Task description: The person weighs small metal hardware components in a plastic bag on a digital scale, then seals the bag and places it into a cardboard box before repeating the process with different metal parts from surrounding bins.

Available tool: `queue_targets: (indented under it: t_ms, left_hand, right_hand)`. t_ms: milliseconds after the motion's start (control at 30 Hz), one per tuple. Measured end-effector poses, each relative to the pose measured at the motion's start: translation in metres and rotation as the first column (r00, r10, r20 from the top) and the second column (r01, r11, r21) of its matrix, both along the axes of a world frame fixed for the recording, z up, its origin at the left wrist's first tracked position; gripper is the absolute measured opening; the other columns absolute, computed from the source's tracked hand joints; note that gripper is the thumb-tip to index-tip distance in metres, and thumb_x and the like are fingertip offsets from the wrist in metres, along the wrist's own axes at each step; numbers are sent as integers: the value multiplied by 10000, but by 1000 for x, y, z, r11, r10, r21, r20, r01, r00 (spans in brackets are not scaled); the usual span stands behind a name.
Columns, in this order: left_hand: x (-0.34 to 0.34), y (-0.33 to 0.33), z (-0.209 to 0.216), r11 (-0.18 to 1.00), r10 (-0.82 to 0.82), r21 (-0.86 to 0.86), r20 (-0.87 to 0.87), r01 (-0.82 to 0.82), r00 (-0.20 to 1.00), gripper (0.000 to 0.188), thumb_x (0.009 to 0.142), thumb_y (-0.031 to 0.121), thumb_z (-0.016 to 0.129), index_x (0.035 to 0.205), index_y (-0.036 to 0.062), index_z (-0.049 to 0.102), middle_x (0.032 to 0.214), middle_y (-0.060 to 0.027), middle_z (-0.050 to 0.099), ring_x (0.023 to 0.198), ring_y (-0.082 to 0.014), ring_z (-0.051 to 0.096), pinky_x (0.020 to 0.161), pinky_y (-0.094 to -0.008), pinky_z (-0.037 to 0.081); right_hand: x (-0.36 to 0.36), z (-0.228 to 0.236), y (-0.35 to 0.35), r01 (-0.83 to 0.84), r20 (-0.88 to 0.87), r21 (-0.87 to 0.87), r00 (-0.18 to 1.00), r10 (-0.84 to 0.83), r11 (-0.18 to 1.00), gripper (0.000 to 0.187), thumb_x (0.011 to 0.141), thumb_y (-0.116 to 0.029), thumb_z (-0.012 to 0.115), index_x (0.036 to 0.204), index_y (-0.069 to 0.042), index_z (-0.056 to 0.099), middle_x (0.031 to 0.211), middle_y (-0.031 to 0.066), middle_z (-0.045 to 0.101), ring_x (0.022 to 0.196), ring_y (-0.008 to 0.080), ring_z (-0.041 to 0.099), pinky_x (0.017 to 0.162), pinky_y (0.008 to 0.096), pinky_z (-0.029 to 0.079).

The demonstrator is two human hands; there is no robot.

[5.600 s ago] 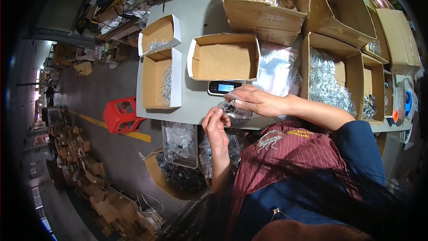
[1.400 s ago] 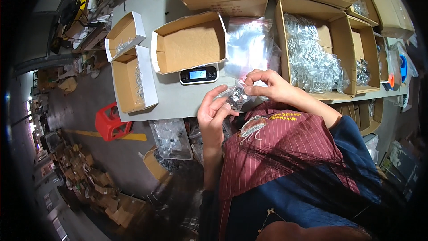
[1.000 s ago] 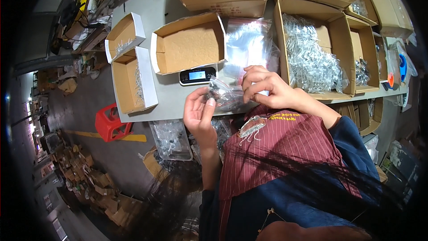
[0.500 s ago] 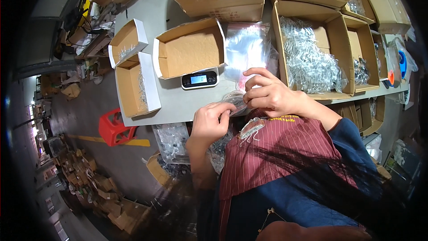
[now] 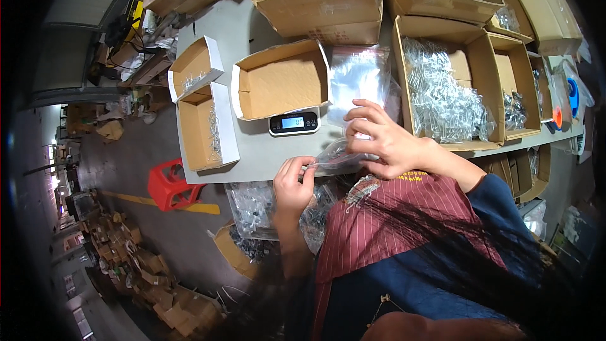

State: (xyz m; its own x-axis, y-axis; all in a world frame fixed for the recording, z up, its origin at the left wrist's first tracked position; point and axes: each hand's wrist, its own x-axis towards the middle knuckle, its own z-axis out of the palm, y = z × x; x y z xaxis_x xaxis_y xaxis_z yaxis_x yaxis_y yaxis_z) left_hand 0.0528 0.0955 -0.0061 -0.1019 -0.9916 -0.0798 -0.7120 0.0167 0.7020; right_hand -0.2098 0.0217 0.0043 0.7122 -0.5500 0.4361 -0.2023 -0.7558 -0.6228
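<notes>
A clear plastic bag (image 5: 338, 156) is stretched between my hands at the table's front edge. My left hand (image 5: 294, 186) pinches its left end between thumb and forefinger. At the other end, my right hand (image 5: 386, 142) grips the bag with bent fingers; its fingertips are partly hidden. Just beyond lies a stack of flat clear bags (image 5: 358, 76). A small digital scale (image 5: 295, 123) with a lit display stands left of them, at the near edge of a shallow cardboard tray (image 5: 281, 85) with nothing in it.
Two white-sided boxes with small metal pieces, one nearer (image 5: 197, 129) and one farther (image 5: 192, 66), stand at left. A large carton (image 5: 464, 28) at right holds many clear-bagged pieces. A carton of wooden pieces (image 5: 315, 16) stands behind. A red stool (image 5: 169, 184) is on the floor.
My left hand has moved left and away from the right, drawing the bag out between them. The whole view has shifted slightly, so the table appears lower and farther right.
</notes>
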Motion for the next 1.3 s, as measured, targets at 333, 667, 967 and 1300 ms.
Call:
queue_targets:
  t_ms: [333,667,967,1300]
  left_hand:
    - [-22,12,-21,913,193,-290,-315,-288,929,152,816,-56,691,959,-8,698,919,-130,700,837,-221,679,764,-313,535]
    - [-36,10,-15,852,131,-479,-197,-212,972,56,809,-18,640,863,-20,629,865,-162,662,792,-334,651,735,-380,525]
    - [-42,29,-12,881,179,-361,-343,-306,922,73,791,-32,614,863,-41,603,884,-163,649,831,-287,634,804,-346,502]
    - [-27,65,26,782,263,-538,-173,-315,949,62,803,-26,652,853,-5,623,834,-128,652,776,-307,646,712,-371,528]
  right_hand:
    - [24,-20,10,95,-4,-15,995,-95,995,238,715,-51,680,925,-10,576,984,114,572,1000,355,549,927,422,438]
    - [57,-15,18,71,-6,-109,997,-72,992,258,751,-28,615,998,-8,545,886,115,545,908,290,580,995,488,396]
    - [60,-13,14,-28,63,-212,997,43,977,197,729,-110,694,861,-22,577,751,78,505,738,253,549,908,453,434]
    - [81,-4,16,-204,67,-311,970,235,928,267,688,-92,720,906,-21,584,843,85,554,804,241,568,907,458,470]
